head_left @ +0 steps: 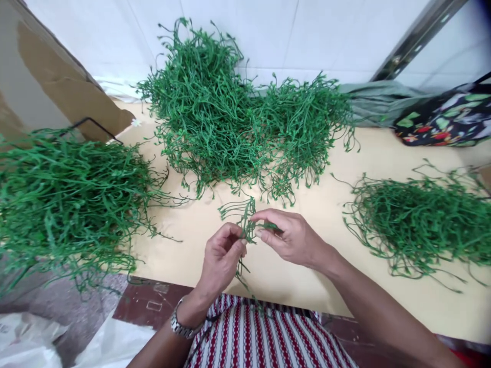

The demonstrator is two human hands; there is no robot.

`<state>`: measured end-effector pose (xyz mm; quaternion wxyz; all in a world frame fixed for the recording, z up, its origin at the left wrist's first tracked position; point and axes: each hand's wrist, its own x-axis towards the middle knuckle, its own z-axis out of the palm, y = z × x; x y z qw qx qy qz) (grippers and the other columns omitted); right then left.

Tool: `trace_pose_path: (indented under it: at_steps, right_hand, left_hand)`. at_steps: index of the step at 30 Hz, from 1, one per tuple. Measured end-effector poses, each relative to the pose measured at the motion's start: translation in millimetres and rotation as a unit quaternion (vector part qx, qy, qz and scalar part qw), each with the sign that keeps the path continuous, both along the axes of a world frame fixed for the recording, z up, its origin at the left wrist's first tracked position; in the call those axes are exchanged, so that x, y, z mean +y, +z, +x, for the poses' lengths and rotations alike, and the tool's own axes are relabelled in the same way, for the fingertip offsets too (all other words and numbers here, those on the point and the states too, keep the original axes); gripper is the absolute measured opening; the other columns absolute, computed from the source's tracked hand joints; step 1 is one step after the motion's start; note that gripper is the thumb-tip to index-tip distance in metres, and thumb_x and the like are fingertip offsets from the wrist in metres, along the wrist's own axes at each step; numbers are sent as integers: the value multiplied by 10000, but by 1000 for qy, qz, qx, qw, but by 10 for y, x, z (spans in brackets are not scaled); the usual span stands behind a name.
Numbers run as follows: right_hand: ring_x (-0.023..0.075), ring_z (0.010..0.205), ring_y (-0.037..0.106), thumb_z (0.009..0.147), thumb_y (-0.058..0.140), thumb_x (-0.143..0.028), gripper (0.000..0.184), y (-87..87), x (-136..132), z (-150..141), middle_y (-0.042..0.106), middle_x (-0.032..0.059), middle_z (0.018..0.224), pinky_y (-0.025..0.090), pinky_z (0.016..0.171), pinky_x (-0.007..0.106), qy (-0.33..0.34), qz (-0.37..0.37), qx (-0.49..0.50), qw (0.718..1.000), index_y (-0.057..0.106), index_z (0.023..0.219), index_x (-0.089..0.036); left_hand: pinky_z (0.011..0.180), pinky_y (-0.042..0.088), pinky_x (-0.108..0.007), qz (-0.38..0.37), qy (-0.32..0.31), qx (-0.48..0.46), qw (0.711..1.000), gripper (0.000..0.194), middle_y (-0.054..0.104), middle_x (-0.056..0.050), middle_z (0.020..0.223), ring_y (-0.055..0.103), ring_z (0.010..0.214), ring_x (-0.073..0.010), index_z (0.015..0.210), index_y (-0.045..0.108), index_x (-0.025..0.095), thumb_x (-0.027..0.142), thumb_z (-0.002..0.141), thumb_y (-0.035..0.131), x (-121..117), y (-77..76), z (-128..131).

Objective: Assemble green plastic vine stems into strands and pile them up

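Note:
Near the table's front edge my left hand [225, 253] pinches a green artificial plant stem [247, 217] between thumb and fingers. Thin side strands of the stem fan out to the left above the hand, and its lower end hangs down toward the striped clothing. Just to the right, my right hand [293, 237] closes thumb and forefinger on a green piece [267, 225] at the side of the stem. Whether that piece is joined to the stem I cannot tell. A metal watch sits on the left wrist.
Big tangled heaps of green stems lie at the back [207, 107], on the left [72, 199] and on the right [425, 220] of the pale table [184, 260]. A cardboard box [57, 66] stands back left. Floral cloth [445, 117] lies back right, by the tiled wall.

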<state>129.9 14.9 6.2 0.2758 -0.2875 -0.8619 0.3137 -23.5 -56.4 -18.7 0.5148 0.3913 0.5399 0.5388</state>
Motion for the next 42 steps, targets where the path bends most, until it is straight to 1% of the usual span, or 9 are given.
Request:
trace_pose_path:
  at_steps: [4,9,11,15,20,26,31,35,42]
  right_hand:
    - [94,723,591,785,537,-153,278,-24,43,26,629,53,918,478,602,172,18,-102,17,994,538,1062,-142]
    - [89,635,568,779,560,-177,128,-88,27,41,629,27,776,441,548,175,14,-126,29,991,607,893,-140]
    - [91,641,573,782,568,-179,131,-120,14,44,637,20,768,438,558,178,8,-131,40,991,614,900,-144]
    - [102,683,596,796,566,-195,133,-165,-20,50,659,31,796,453,607,191,-12,-127,58,990,630,904,-149]
    - [108,680,601,800,564,-198,120,-182,-59,52,665,45,784,456,603,195,-21,-84,66,994,633,881,-142]
    - [87,602,552,762,570,-141,65,-199,-83,48,625,17,699,410,544,174,-14,-64,54,996,606,816,-131]
    - [63,536,477,750,588,-156,52,-187,-75,66,558,-22,645,354,492,158,8,-117,22,993,579,798,-138]
    - [62,542,477,767,584,-212,119,-151,-54,122,577,-16,684,350,492,155,40,-145,-8,989,580,863,-142]
    - [73,518,462,848,465,-213,168,-206,-37,194,568,-4,622,330,495,174,76,-76,-33,994,610,852,-129]
  left_hand:
    - [497,305,-189,-1,-31,34,999,66,463,36,602,382,537,-66,692,526,139,154,728,579,45,32,-52]
    - [518,302,-196,-13,-67,12,998,75,521,14,615,414,568,-80,691,554,129,185,718,596,101,42,-67]
    - [519,301,-198,-20,-78,-10,997,83,537,11,606,422,562,-82,697,565,130,201,712,604,117,31,-60]
    - [524,300,-201,-44,-87,-52,994,122,536,13,599,421,556,-84,727,598,129,243,693,624,132,6,-41]
    - [508,267,-194,-56,-67,-68,994,139,472,36,565,357,531,-65,685,580,129,246,672,654,138,-17,-23]
    - [480,222,-198,-71,-59,-26,995,88,410,51,530,304,507,-58,627,537,130,175,644,611,141,-2,-13]
    - [476,219,-207,-79,-81,25,993,100,394,45,514,304,505,-64,617,573,114,208,636,602,138,28,-12]
    - [475,231,-211,-72,-104,39,991,116,414,40,513,319,499,-68,614,580,118,224,651,608,141,43,-20]
    - [501,293,-205,-21,-149,131,980,112,472,23,543,384,524,-82,596,586,123,187,685,567,148,128,-11]
